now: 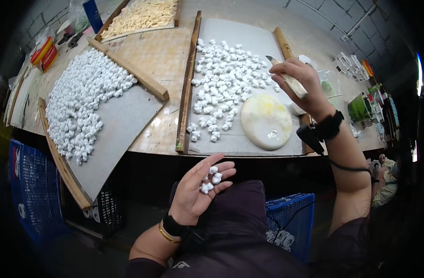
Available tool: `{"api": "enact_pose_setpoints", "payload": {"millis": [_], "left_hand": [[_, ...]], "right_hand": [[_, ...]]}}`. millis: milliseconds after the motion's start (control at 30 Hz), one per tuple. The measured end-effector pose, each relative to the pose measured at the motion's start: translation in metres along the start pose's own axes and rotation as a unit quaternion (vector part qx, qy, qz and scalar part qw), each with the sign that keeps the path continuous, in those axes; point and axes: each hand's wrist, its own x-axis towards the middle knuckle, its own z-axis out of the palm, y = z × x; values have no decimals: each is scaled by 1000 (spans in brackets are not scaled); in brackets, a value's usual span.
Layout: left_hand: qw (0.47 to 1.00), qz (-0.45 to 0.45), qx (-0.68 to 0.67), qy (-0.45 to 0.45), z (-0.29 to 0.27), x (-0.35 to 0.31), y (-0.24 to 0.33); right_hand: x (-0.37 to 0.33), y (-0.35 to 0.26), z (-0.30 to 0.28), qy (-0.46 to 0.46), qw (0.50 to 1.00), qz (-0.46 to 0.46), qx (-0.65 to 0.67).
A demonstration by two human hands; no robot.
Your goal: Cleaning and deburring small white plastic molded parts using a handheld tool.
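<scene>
Palm up in front of the table edge, my left hand [200, 185] cradles a few small white knobbly pieces [216, 178], its fingers loosely curled. My right hand [301, 81] is raised over the right side of the grey board [244, 147], closed around the pale handle of a short-bladed knife [295, 86]. The knife's dark tip points up and left. Below it lies a round whitish slab [266, 123] with yellow smears and a wet shine. Many loose white knobbly pieces [226, 78] are scattered over the board to its left.
A second tilted board [112, 134] at left carries a dense pile of similar white pieces [82, 97]. Wooden rails [189, 92] edge the boards. Farther back lies a tray of cream-coloured pieces [142, 18]. Blue crates [36, 185] stand below the table; a red-yellow tub [44, 54] sits far left.
</scene>
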Motion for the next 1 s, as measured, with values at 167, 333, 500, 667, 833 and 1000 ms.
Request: {"api": "enact_pose_setpoints", "payload": {"millis": [167,333,500,667,833,1000], "left_hand": [[999,-21,-27,-3,7,4,-7],[998,-39,-38,-23,9,3,-15],[998,-56,-27,-29,8,2,-22],[996,-70,-59,-4,9,3,-31],[997,-69,-43,7,14,1,-33],[998,-54,30,32,24,0,-32]], "right_hand": [[-55,-100,-3,-63,996,-66,26],[-101,-139,33,-22,992,-22,121],[-105,-150,44,22,992,38,122],[-109,-151,48,-4,991,65,119],[-115,-149,49,-22,990,77,120],[-116,-146,47,3,987,77,138]]}}
